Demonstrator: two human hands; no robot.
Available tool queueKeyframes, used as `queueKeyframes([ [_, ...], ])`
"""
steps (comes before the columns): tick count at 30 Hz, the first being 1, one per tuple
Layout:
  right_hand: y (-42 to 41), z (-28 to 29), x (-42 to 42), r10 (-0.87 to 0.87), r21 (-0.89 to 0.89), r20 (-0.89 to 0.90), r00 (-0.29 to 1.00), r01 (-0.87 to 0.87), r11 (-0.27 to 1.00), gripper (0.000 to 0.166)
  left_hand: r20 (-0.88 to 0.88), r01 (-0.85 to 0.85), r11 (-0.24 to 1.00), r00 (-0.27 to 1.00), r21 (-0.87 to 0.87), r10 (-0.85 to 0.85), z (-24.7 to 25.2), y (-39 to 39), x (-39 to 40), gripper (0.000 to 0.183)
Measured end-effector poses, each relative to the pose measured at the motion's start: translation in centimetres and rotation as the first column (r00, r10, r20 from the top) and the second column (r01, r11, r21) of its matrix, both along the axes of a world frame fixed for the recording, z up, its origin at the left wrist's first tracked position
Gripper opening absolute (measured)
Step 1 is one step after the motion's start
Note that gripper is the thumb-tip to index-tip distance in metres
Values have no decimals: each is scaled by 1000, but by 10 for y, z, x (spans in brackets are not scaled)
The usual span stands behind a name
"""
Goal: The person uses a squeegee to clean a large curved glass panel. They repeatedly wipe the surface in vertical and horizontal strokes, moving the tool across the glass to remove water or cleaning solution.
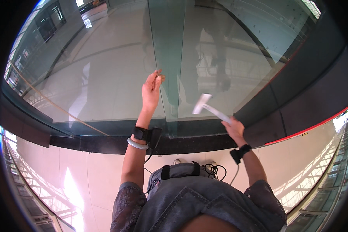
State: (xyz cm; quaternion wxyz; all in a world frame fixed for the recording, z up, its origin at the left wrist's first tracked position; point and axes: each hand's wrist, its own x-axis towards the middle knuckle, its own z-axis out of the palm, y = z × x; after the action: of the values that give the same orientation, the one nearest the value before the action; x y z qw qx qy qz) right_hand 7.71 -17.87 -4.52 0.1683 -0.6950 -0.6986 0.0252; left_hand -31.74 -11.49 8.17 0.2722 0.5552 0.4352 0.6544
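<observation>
My right hand (235, 129) grips the handle of a white squeegee (217, 112). Its T-shaped head points up and left and looks slightly blurred, in front of the right-hand glass. Whether the head touches that glass I cannot tell. My left hand (151, 91) is raised at the middle, thumb and fingers closed around the vertical edge of a glass panel (113, 87). A greener strip of glass (169, 43) runs upright just right of those fingers, where panes seem to overlap.
A black sill (104, 146) runs along the glass bottom. Dark panels (301, 95) with a red edge stand at the right. A thin tan strip (58, 104) slants across the left glass. Black cables (219, 172) hang at my waist, above the pale tiled floor (104, 179).
</observation>
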Motion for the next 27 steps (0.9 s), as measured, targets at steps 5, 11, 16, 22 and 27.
queueKeyframes([
  [5,-4,-21,52,-82,24,109,991,80,996,41,-54,-97,995,994,-18,96,5,-3,1,24],
  [11,30,-6,-122,200,-38,26,979,-199,979,47,-103,-138,989,986,-50,132,7,0,-2,22],
  [16,39,-30,-110,209,-6,-16,978,-209,978,48,-184,-151,987,973,-55,138,6,0,-6,22],
  [22,-3,-53,81,-182,85,88,979,174,981,40,-77,-128,990,989,-63,123,6,-4,-4,20],
  [27,2,-37,74,-123,146,47,991,115,983,36,-116,-151,987,983,-57,143,-2,-3,-8,24],
])
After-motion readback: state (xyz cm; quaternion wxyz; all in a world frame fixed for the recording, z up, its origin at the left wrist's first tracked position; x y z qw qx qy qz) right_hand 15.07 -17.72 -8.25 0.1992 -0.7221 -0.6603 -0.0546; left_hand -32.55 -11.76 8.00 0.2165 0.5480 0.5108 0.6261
